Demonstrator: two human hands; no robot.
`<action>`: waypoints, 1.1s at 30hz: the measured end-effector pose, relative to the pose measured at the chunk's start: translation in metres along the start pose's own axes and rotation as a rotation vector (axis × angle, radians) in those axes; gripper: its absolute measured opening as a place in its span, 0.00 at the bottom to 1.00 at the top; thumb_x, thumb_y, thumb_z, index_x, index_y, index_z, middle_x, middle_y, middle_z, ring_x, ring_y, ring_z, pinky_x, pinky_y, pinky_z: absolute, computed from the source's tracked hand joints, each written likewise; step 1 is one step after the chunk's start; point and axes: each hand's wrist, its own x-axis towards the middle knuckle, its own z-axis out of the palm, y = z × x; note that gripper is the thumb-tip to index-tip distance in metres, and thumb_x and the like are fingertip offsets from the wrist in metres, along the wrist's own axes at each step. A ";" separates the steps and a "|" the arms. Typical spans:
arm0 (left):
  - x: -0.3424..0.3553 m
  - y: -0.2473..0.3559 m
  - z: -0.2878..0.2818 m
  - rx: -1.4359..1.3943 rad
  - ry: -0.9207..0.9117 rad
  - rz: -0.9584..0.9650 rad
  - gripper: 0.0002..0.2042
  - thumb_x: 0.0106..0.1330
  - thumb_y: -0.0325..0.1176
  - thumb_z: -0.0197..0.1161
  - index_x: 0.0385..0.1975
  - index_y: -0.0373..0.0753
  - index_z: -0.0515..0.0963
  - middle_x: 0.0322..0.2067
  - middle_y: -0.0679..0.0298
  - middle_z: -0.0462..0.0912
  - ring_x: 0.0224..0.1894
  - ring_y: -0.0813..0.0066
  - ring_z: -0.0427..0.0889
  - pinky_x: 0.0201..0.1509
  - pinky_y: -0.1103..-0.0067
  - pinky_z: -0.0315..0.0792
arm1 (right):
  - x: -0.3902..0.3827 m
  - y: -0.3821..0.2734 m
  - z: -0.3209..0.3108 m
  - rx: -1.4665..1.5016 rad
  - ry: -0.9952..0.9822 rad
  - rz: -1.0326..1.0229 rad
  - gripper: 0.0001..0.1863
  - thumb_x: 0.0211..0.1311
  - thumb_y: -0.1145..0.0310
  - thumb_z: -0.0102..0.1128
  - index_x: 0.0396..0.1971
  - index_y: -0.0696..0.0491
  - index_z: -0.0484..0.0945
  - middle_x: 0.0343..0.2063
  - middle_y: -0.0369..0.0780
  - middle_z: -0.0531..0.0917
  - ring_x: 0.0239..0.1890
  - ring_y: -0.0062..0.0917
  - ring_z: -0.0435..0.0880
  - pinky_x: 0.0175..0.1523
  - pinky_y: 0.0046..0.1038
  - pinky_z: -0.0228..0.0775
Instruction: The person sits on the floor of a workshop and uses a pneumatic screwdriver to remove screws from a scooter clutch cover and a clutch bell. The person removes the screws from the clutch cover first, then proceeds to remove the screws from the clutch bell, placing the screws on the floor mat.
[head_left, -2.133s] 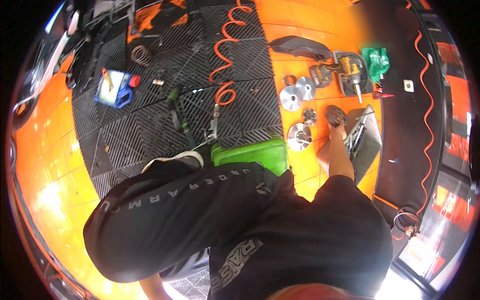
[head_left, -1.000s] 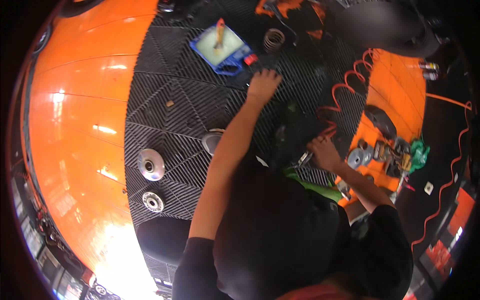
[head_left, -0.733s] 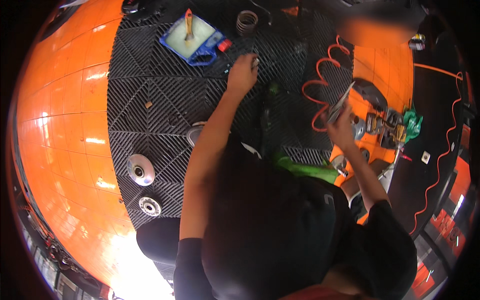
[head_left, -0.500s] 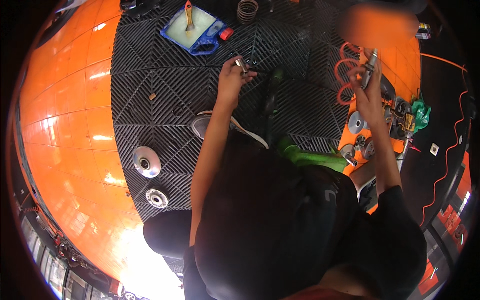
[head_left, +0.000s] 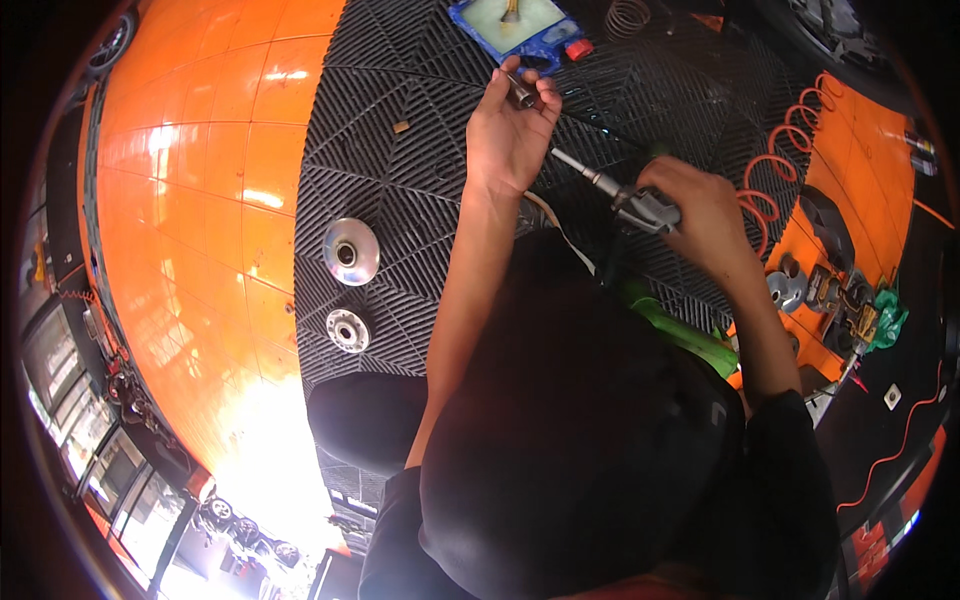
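My left hand [head_left: 507, 140] is closed round a small shiny metal cylinder [head_left: 523, 96], palm turned up, just below the blue cut-open jug [head_left: 552, 42]. The jug holds pale liquid, and a brush [head_left: 511, 14] rests in it. In my right hand [head_left: 705, 215] is a grey air blow gun [head_left: 645, 209], gripped by its body. Its slim nozzle points up and left toward the cylinder, a short distance away from it. A dark, thin part beside my left hand is too unclear to name.
Two metal discs [head_left: 365, 248] lie on the black ribbed mat [head_left: 400, 190] at left. An orange coiled hose [head_left: 768, 172] runs on the right. Loose parts and a green bag [head_left: 888, 318] sit farther right. A coil spring [head_left: 628, 16] stands beyond the jug. Green metal [head_left: 695, 342] lies beside my body.
My right hand has brought the blow gun left and down, its nozzle now toward the cylinder. The left hand has turned palm up, still holding the cylinder. The whole view has shifted.
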 end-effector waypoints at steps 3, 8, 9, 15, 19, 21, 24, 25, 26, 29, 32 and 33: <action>0.001 0.005 -0.002 0.034 -0.033 0.058 0.13 0.79 0.35 0.49 0.55 0.36 0.65 0.40 0.57 0.72 0.43 0.66 0.73 0.51 0.73 0.74 | 0.001 -0.001 -0.008 0.006 -0.008 0.010 0.17 0.44 0.74 0.67 0.38 0.50 0.80 0.36 0.34 0.83 0.36 0.37 0.84 0.39 0.37 0.76; -0.010 -0.002 0.016 0.213 -0.036 0.143 0.13 0.78 0.34 0.50 0.55 0.35 0.65 0.41 0.58 0.72 0.44 0.65 0.73 0.53 0.71 0.74 | 0.005 -0.006 -0.015 0.138 0.057 0.156 0.08 0.52 0.69 0.68 0.34 0.50 0.84 0.31 0.37 0.84 0.32 0.36 0.84 0.37 0.36 0.72; -0.011 -0.003 0.019 0.234 -0.046 0.142 0.13 0.78 0.34 0.50 0.56 0.35 0.65 0.41 0.58 0.73 0.44 0.65 0.73 0.53 0.71 0.74 | 0.004 -0.005 -0.014 0.134 0.071 0.157 0.08 0.52 0.68 0.69 0.34 0.50 0.84 0.31 0.37 0.84 0.32 0.36 0.84 0.36 0.36 0.72; -0.016 0.001 0.020 0.304 -0.124 0.116 0.14 0.78 0.36 0.49 0.56 0.36 0.67 0.39 0.60 0.73 0.44 0.66 0.74 0.52 0.71 0.73 | 0.003 -0.013 -0.013 0.202 0.029 0.173 0.08 0.53 0.68 0.69 0.33 0.50 0.86 0.30 0.37 0.85 0.31 0.33 0.85 0.35 0.34 0.71; -0.020 0.005 0.023 0.424 -0.116 0.030 0.12 0.78 0.38 0.46 0.50 0.36 0.70 0.32 0.63 0.72 0.30 0.75 0.69 0.34 0.80 0.67 | 0.005 -0.022 -0.015 0.227 0.060 0.170 0.07 0.52 0.69 0.69 0.33 0.50 0.86 0.29 0.37 0.85 0.31 0.32 0.85 0.35 0.33 0.71; -0.021 0.012 0.023 0.516 -0.087 -0.048 0.12 0.78 0.38 0.45 0.46 0.37 0.71 0.29 0.65 0.71 0.22 0.80 0.64 0.25 0.83 0.60 | 0.006 -0.025 -0.019 0.247 0.063 0.149 0.07 0.52 0.70 0.69 0.33 0.50 0.87 0.29 0.37 0.85 0.31 0.32 0.85 0.36 0.32 0.71; -0.023 0.015 0.029 0.630 -0.040 -0.008 0.13 0.78 0.39 0.44 0.41 0.38 0.72 0.25 0.67 0.70 0.17 0.84 0.56 0.19 0.85 0.53 | 0.007 -0.025 -0.024 0.296 0.036 0.118 0.08 0.52 0.71 0.68 0.34 0.49 0.87 0.29 0.37 0.85 0.31 0.31 0.85 0.36 0.32 0.72; -0.024 0.015 0.030 0.636 -0.030 -0.013 0.13 0.78 0.40 0.44 0.40 0.38 0.72 0.24 0.67 0.70 0.17 0.84 0.57 0.19 0.85 0.54 | 0.006 -0.025 -0.025 0.286 0.036 0.120 0.08 0.52 0.71 0.68 0.34 0.49 0.87 0.29 0.37 0.85 0.31 0.31 0.85 0.36 0.32 0.72; -0.025 0.015 0.032 0.642 -0.019 -0.018 0.13 0.78 0.41 0.44 0.39 0.38 0.72 0.24 0.67 0.69 0.16 0.84 0.57 0.19 0.85 0.54 | 0.006 -0.025 -0.026 0.276 0.035 0.121 0.08 0.52 0.71 0.68 0.34 0.49 0.87 0.29 0.37 0.85 0.31 0.31 0.85 0.36 0.32 0.72; -0.028 0.016 0.033 0.696 -0.010 -0.037 0.17 0.79 0.45 0.43 0.40 0.38 0.73 0.26 0.62 0.75 0.14 0.85 0.57 0.17 0.86 0.54 | 0.006 -0.029 -0.029 0.256 0.031 0.144 0.07 0.53 0.70 0.68 0.34 0.49 0.87 0.29 0.37 0.85 0.31 0.32 0.85 0.36 0.32 0.71; -0.028 0.015 0.033 0.719 -0.029 -0.066 0.20 0.80 0.48 0.42 0.41 0.36 0.74 0.30 0.57 0.81 0.13 0.86 0.56 0.15 0.86 0.53 | 0.008 -0.024 -0.028 0.209 0.015 0.137 0.07 0.53 0.69 0.68 0.33 0.50 0.86 0.28 0.38 0.84 0.30 0.33 0.84 0.35 0.33 0.71; -0.028 0.014 0.031 0.723 -0.046 -0.073 0.21 0.80 0.49 0.42 0.41 0.36 0.74 0.31 0.56 0.83 0.12 0.86 0.56 0.15 0.86 0.53 | 0.007 -0.024 -0.028 0.201 0.005 0.129 0.07 0.54 0.69 0.69 0.33 0.52 0.85 0.28 0.38 0.85 0.31 0.31 0.85 0.36 0.31 0.72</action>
